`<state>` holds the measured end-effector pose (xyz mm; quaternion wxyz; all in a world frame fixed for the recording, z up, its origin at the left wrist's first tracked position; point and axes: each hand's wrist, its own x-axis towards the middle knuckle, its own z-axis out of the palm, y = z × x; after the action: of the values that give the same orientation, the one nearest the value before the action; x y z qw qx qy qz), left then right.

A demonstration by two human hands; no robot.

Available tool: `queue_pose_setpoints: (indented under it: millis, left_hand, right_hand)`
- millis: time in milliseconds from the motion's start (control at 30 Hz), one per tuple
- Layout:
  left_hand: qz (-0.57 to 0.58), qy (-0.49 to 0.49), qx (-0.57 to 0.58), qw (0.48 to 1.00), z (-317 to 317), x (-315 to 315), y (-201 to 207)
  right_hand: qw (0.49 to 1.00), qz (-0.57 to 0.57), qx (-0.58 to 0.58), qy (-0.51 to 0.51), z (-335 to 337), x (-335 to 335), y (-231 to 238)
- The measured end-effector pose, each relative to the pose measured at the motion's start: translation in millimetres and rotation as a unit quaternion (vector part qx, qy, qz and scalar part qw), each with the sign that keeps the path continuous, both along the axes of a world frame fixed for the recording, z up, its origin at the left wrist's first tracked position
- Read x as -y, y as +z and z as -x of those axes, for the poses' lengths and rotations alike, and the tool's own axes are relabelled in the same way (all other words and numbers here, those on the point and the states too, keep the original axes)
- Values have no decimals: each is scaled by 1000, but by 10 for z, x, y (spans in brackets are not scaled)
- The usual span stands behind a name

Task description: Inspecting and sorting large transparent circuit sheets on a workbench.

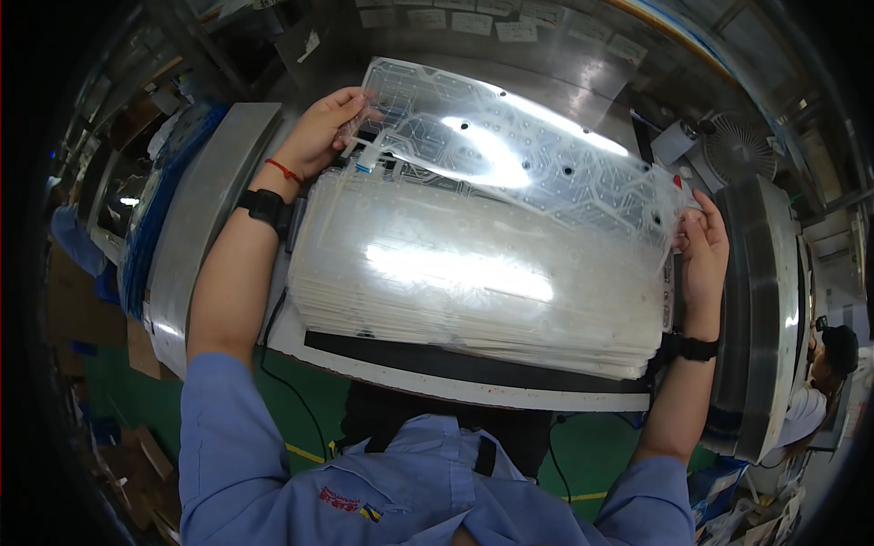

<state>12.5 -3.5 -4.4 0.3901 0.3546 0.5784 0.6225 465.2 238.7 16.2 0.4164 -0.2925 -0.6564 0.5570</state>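
- left hand (320, 135) pinches the top-left corner of a clear sheet (519, 155), fingers closed on it near a small tab
- right hand (706, 250) grips the same sheet at its right edge, thumb on top
- sheet is lifted and tilted above the stack (455, 273) of like sheets (printed traces and small holes visible, glare across the middle)
- stack rests on the bench (419, 378), on a dark mat
- black wristbands on both wrists, red string on the left
- fan (737, 146) far right; another person (824, 373) at the right edge
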Motion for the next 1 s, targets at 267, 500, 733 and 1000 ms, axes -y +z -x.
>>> queue_pose_setpoints:
  millis: [267,500,733,1000]
  left_hand:
    - [2,-3,24,1000,-15,-7,11]
    - [-27,-21,48,998,-7,-13,-11]
    - [-47,47,72,995,62,-47,-67]
    - [-61,78,93,991,287,1,-220]
  right_hand:
    - [999,-29,40,20,-5,-8,-16]
    - [999,-25,40,27,7,20,-10]
    - [996,-32,82,28,-30,-47,-69]
    - [957,-28,270,102,-22,-4,-94]
